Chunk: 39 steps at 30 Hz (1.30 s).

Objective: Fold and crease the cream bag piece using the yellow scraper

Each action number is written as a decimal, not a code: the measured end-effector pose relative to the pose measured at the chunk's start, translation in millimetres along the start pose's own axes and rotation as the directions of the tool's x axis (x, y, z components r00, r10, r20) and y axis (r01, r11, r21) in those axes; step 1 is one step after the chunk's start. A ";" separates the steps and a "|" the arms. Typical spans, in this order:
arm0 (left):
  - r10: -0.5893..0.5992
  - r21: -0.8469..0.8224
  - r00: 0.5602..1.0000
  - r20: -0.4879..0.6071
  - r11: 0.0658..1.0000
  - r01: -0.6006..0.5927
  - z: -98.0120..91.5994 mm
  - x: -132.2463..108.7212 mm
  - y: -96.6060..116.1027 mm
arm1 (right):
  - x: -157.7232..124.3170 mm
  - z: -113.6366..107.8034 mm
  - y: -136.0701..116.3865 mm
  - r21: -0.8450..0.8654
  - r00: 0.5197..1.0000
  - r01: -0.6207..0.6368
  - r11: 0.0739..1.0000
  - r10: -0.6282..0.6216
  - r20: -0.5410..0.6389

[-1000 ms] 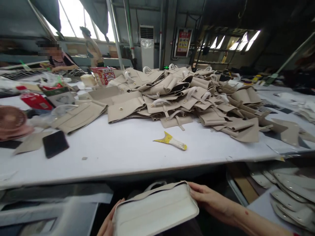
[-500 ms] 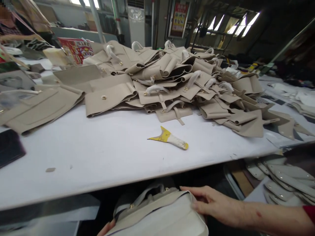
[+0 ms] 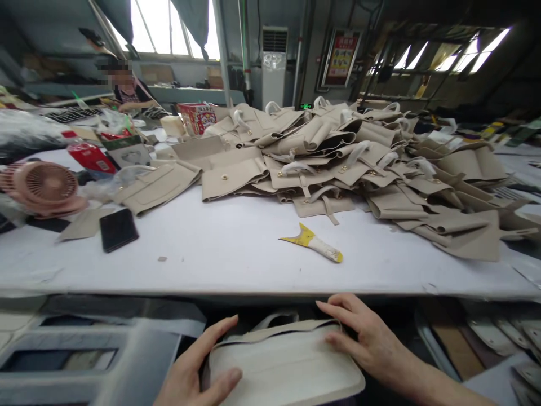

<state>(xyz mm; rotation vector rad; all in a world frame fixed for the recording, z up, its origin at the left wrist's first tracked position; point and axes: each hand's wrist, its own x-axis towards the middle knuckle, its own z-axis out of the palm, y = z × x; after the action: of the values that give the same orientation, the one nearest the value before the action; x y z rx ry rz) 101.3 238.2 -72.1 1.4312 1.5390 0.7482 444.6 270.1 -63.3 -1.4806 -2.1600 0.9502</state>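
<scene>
Cream handbag (image 3: 283,366) sits low between my hands, below the table edge. Left hand (image 3: 196,366) grips its left end; right hand (image 3: 363,338) grips its right end. Beige bag panels (image 3: 321,163) heap on the white table (image 3: 211,265) ahead.

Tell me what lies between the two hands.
In the head view, a beige handbag, with a white panel facing up, lies between the left hand and the right hand; both hands touch it.
</scene>
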 end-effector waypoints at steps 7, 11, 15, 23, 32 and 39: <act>0.090 0.328 0.963 0.255 0.929 -0.174 7.6 24.1 40.6 | 43.9 22.0 -53.0 -0.362 0.902 0.430 0.827 -0.377 0.212; 0.095 0.265 0.945 0.314 0.947 -0.184 7.8 29.1 41.5 | 66.0 36.3 -68.3 -0.456 0.788 0.614 0.645 -0.466 0.402; 0.072 0.270 0.933 0.351 0.947 -0.175 5.1 30.9 45.1 | 88.0 43.0 -74.8 -0.433 0.736 0.668 0.605 -0.447 0.509; 0.007 0.358 0.927 0.375 0.921 -0.152 8.6 32.1 41.4 | 95.2 13.1 -61.3 -0.283 0.847 0.420 0.862 -0.261 0.463; 0.187 0.492 0.887 0.423 0.774 -0.398 36.0 29.6 73.7 | 44.7 -23.5 -30.1 -0.268 0.897 0.351 0.897 -0.240 0.371; 0.116 0.585 0.865 0.488 0.691 -0.424 62.6 28.6 93.9 | 52.1 -17.8 -12.0 -0.012 0.935 0.108 0.994 -0.097 0.340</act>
<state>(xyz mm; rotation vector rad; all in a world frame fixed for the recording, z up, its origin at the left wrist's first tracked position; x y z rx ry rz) 200.8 272.4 -22.1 2.2428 1.3033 -0.0291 427.2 321.0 -46.5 -1.2764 -2.4740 1.2144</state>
